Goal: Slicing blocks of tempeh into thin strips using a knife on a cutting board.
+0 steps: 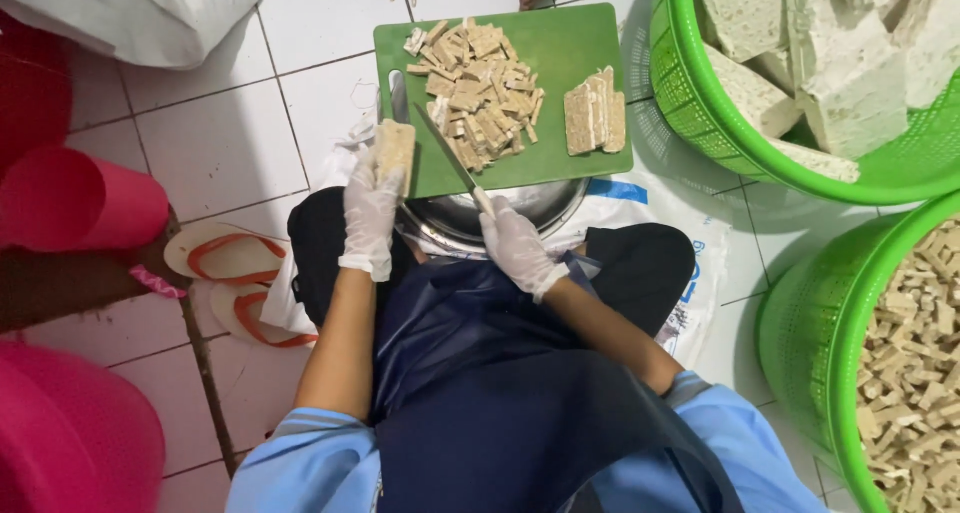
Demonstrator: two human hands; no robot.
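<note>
**Tempeh slab held at the board's edge, knife ready beside it**

The gloved fingers (383,173) of the left hand (370,218) are closed around a pale tempeh slab (395,148), holding it at the near-left corner of the green cutting board (560,48). The right hand (518,248), also gloved, grips the handle of a knife (450,153) whose blade lies angled across the board, its tip near the slab.

Just past the blade sits a heap of cut strips (480,88), and to its right a short row of slices (595,113) standing close together. The board rests over a metal bowl (520,208) on the person's lap, above the tiled floor (220,143).

By the look of it, the step in hand is cutting a fresh slab; the next move would call for laying it flat and steadying it clear of the blade.

To the right, one green basket (680,83) holds whole blocks, and another basket (800,343) holds cut strips. Sandals (235,263) lie on the left.
</note>
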